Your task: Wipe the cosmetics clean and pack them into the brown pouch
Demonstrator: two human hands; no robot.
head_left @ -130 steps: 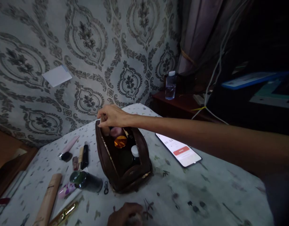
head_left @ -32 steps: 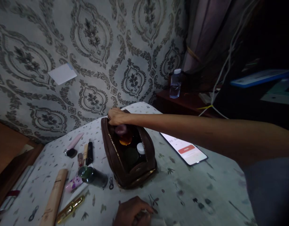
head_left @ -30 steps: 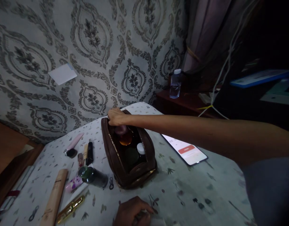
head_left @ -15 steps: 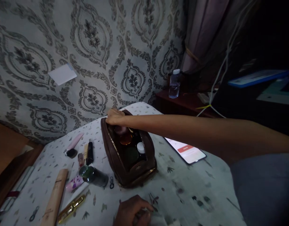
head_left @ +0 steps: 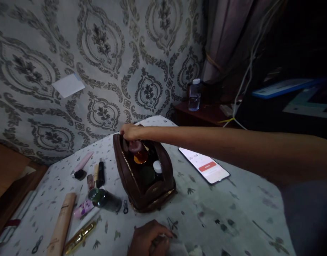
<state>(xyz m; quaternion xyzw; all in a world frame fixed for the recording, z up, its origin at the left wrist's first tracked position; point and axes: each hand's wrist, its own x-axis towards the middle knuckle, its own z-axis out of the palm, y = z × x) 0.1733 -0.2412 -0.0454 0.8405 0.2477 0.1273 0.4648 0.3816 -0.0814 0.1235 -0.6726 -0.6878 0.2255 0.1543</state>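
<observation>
A brown zip-top cosmetic bag (head_left: 121, 170) stands unzipped on the patterned cloth. Inside show a white cap (head_left: 157, 166), a dark round lid (head_left: 147, 175), an amber item (head_left: 140, 157) and a purplish rounded thing (head_left: 136, 146). My right hand (head_left: 130, 132) reaches across to the bag's far end, its fingers bent down inside the rim and hidden. Close to me at the bottom edge, my left hand (head_left: 150, 237) rests with fingers curled; what they hold, if anything, is hidden. Left of the bag a dark green-capped bottle (head_left: 105, 200) lies on its side.
Left on the cloth lie a beige tube (head_left: 61, 224), a gold tube (head_left: 80, 237), a pink tube (head_left: 85, 161), a black tube (head_left: 101, 173) and a purple-patterned tube (head_left: 83, 208). A lit phone (head_left: 204, 165) lies right of the bag. A water bottle (head_left: 194, 95) stands behind.
The view has shifted slightly, and my right forearm sits a little higher, uncovering more of the phone. Both hands keep their places relative to the bag.
</observation>
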